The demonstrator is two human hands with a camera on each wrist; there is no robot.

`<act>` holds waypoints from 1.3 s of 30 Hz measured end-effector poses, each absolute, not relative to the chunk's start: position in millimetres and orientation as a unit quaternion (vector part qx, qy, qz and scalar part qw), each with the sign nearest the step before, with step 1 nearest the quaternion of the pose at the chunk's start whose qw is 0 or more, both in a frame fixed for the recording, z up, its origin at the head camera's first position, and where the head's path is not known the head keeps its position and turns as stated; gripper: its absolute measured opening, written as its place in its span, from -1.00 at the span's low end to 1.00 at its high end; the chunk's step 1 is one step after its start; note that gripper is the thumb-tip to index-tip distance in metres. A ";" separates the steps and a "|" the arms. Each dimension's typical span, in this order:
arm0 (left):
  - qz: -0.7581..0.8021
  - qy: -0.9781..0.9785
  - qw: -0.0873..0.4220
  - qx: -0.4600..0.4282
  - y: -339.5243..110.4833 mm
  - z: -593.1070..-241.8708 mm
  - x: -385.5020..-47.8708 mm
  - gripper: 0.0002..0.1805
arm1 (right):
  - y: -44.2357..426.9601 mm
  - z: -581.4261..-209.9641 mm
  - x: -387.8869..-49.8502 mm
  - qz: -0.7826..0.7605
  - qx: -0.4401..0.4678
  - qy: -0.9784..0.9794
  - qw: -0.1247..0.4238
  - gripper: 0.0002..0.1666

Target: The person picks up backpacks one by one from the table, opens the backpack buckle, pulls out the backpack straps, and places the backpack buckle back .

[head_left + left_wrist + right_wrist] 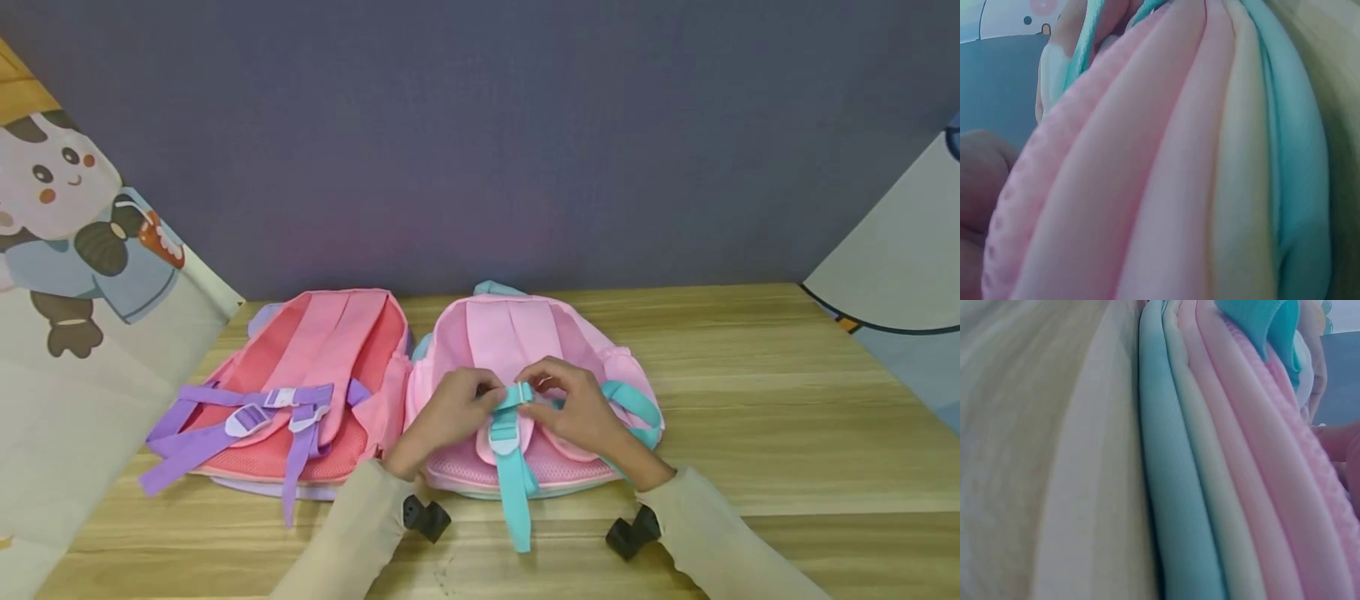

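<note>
Strap (512, 397), teal w/ small whitish clip (522, 392), lies across middle of pink bkpk (517, 329). L hand (456, 407) pinches it, thumb to bent index; R hand (576, 410) likewise by the clip, fingertips nearly together. Prob. best: keep webbing flat, untwisted, one side steady while working the other. Pink bkpk's contents: can't see. Coral bkpk (311, 333), left of pink bkpk, insides hidden too.

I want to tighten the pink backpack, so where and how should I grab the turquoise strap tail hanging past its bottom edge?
I'd probably pinch the turquoise strap tail across its flat faces near the loose end, coming from the near side. It's a flat band, and that end reaches past the bottom edge of the pink backpack, clear of the white buckle.
</note>
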State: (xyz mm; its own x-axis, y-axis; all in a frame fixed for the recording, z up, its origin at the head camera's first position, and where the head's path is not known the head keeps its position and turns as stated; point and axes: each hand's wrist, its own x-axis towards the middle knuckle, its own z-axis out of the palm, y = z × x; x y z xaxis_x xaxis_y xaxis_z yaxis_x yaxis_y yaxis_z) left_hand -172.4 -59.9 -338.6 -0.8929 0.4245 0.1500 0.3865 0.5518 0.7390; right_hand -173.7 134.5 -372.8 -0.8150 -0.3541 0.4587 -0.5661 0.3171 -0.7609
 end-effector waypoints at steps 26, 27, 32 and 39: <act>0.447 0.875 0.018 0.187 -49.0 -343.1 -169.1 -0.85 | 136.4 -373.1 -173.6 0.514 0.290 -0.803 0.084 -0.67; 0.446 0.875 0.019 0.186 -48.6 -343.4 -169.0 -0.85 | 136.4 -373.1 -173.8 0.514 0.290 -0.803 0.082 -0.67; 0.453 0.872 0.020 0.185 -47.9 -343.5 -168.3 -0.83 | 136.6 -372.5 -173.7 0.519 0.283 -0.803 0.072 -0.67; 0.458 0.868 0.024 0.193 -48.4 -344.8 -169.5 -0.83 | 137.1 -370.9 -174.1 0.525 0.284 -0.800 0.063 -0.67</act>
State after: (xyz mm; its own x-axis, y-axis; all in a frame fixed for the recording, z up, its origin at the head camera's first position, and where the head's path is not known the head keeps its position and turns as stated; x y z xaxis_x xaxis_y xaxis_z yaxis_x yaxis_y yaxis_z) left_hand -169.5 -48.4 -344.8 -0.9246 0.3561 0.1354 0.3128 0.5066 0.8034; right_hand -174.1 137.1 -370.9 -0.8310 -0.3879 0.3988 -0.5201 0.2873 -0.8043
